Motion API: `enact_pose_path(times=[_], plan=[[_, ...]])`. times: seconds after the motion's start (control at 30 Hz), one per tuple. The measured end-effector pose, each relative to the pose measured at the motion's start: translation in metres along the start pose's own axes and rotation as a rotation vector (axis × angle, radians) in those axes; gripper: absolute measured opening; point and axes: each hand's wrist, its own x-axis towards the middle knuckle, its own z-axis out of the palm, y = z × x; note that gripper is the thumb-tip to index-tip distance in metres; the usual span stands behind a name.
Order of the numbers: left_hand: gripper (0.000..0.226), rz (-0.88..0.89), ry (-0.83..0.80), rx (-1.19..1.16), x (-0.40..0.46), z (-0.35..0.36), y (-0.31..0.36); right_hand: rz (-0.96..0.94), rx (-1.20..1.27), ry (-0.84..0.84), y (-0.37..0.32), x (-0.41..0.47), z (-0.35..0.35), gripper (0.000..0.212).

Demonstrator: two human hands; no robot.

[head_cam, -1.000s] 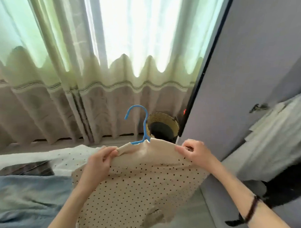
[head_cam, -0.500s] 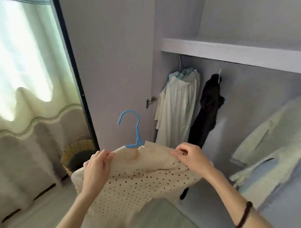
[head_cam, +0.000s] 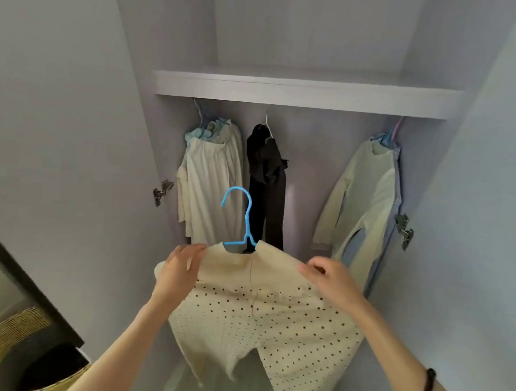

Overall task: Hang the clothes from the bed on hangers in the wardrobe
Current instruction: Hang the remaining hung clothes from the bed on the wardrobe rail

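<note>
**Dotted garment held up before the open wardrobe**

The cream dotted garment (head_cam: 264, 321), soft and limp, hangs on a thin blue plastic hanger (head_cam: 242, 221) in front of the wardrobe shelf (head_cam: 307, 91). The left hand (head_cam: 179, 268) and the right hand (head_cam: 331, 277) each grip one shoulder with curled fingers. Behind hang white clothes (head_cam: 210, 179) and a black garment (head_cam: 266, 178).

A woven basket (head_cam: 15, 330) is sitting at the lower left of the view, with a dark lining showing inside its rim. A dark vertical frame edge (head_cam: 34, 287) is running diagonally just above the basket. Two metal door hinges are showing: the left hinge (head_cam: 162, 191) and the right hinge (head_cam: 404, 229). A dark wristband (head_cam: 426, 385) is showing at the lower right.
</note>
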Motion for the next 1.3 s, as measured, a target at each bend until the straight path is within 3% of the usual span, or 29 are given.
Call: enact_pose_path(times=[0.23,0.37,0.53,0.77,1.07,1.3], plan=[[0.032,0.184,-0.191,-0.062,0.009,0.025,0.021,0.414,0.037,0.26,0.028,0.004,-0.011,0.041],[0.032,0.356,-0.141,0.062,0.025,0.02,0.021,0.508,0.081,0.371,0.029,0.01,-0.007,0.036],[0.043,0.588,0.036,0.265,0.07,0.014,0.031,0.475,0.061,0.44,0.025,0.043,-0.009,0.03],[0.035,0.709,0.184,0.334,0.169,0.014,0.065,0.449,0.334,0.576,0.012,0.151,-0.014,0.024],[0.046,0.762,0.492,0.41,0.321,0.006,0.147,0.3,0.343,0.551,0.009,0.293,-0.041,0.024],[0.043,0.732,0.58,0.414,0.374,0.005,0.152,0.172,0.371,0.547,-0.013,0.366,-0.036,0.025]])
